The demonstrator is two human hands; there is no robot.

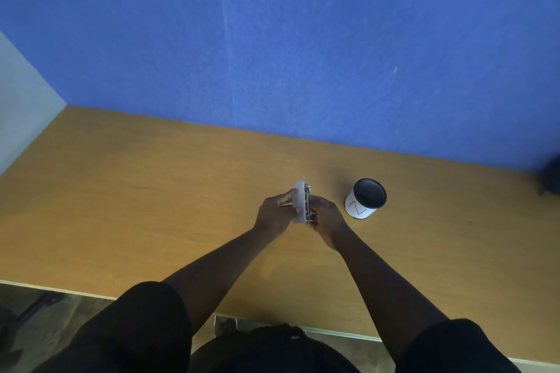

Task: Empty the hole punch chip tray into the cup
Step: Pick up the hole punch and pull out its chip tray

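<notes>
Head view. Wooden table (151, 191) against blue wall (303, 39); pale wall panel (24, 106) at far left. Hole punch (308, 204) raised above table centre, turned on edge, metal frame facing right, translucent whitish chip tray (298, 201) on its left side, touching the frame. Left hand (272, 212) clasped around chip tray, fingers curled over its outer face. Right hand (328, 218) clasped around the punch's metal body from the right, largely covering it. Cup (365, 198) near right hand, just to the right, upright on table: white wall with thin line mark, dark interior, mouth unobstructed. Contents of cup not discernible. Dark blurred object (550, 175) at right edge, cut off by frame. Black sleeves (145, 321) and dark clothing along bottom; floor (45, 318) visible below table edge.
</notes>
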